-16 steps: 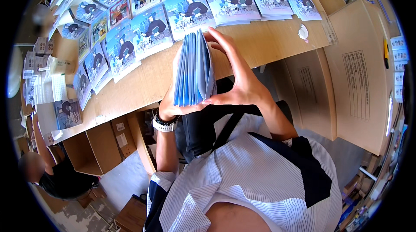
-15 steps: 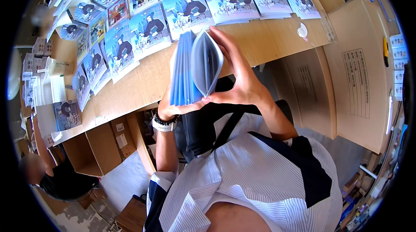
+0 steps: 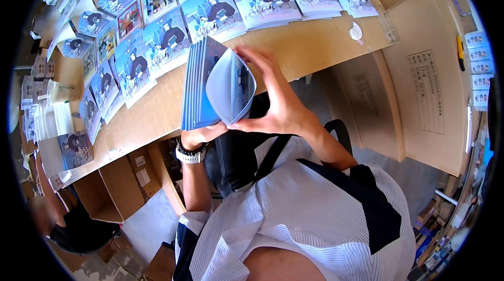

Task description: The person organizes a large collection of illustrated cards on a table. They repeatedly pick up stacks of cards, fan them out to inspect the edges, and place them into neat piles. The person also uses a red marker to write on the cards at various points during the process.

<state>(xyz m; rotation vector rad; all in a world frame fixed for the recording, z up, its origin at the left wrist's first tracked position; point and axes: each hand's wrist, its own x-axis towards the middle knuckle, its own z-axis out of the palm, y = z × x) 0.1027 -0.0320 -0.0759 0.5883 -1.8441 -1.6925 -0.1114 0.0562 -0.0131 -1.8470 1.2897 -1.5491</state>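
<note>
A stack of thin blue printed sleeves (image 3: 195,94) stands on edge just in front of the table. My left hand (image 3: 203,135) is closed around its lower left side, the far fingers hidden behind the stack. With thumb and fingers, my right hand (image 3: 283,105) presses the top and bottom edges of the outermost sleeve (image 3: 222,87). That sleeve bulges so its mouth gapes, and something dark and flat shows inside. A white watch and dark beads circle my left wrist.
Rows of blue printed booklets (image 3: 212,13) cover the wooden table (image 3: 294,52). A round white sticker (image 3: 355,31) is near its right end. Large cardboard cartons (image 3: 428,81) stand at right, open boxes (image 3: 123,181) below left. Another person (image 3: 79,228) is at lower left.
The bowed sleeve gapes wider and stands farther apart from the rest of the stack. Both hands and the stack have shifted left in view, along with the table.
</note>
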